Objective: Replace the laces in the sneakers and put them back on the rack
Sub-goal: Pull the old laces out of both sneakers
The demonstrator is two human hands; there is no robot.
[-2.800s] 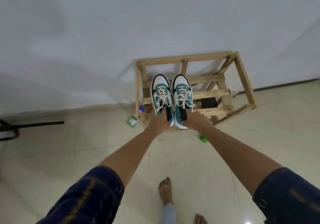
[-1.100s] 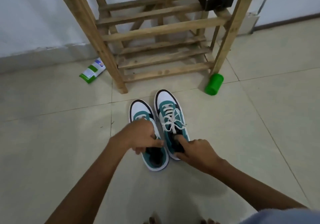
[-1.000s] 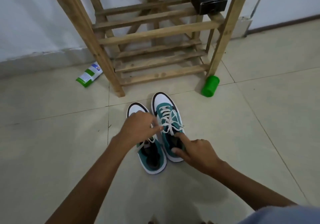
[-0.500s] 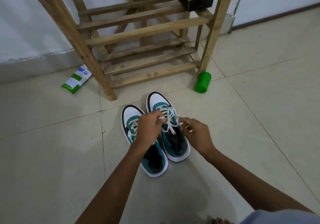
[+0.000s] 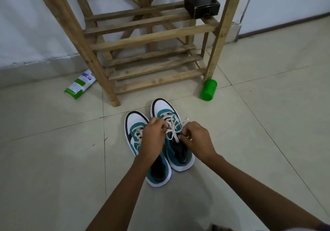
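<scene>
1. Two bare forearms reached forward and down from the person, over the pale tiled floor (image 5: pixel 53 159).
2. The left hand (image 5: pixel 153 136) was above the two sneakers, its fingers curled and pinching the cream lace (image 5: pixel 172 131) of the right sneaker.
3. The right hand (image 5: pixel 196 139) was just beside it, on the other side of the bow, and its fingertips also pinched the same lace. The two hands were close together but did not touch each other.
4. The left sneaker (image 5: pixel 137 123) and the right sneaker (image 5: pixel 166 109) stood side by side on the floor, touching, with the white toes pointing to the rack. Both were teal and white with a dark inside, and both had laces in them.
5. The right sneaker stood a little more forward than the left one.
6. Behind the sneakers stood the wooden rack (image 5: pixel 142 40), near the wall (image 5: pixel 26 25). No sneaker was on it.
7. A green cup (image 5: pixel 208 90) lay on the floor beside the right leg of the rack.
8. A green and white tube (image 5: pixel 79 84) lay beside the left leg.
9. A black box (image 5: pixel 201 5) sat on an upper shelf, at the right end.
</scene>
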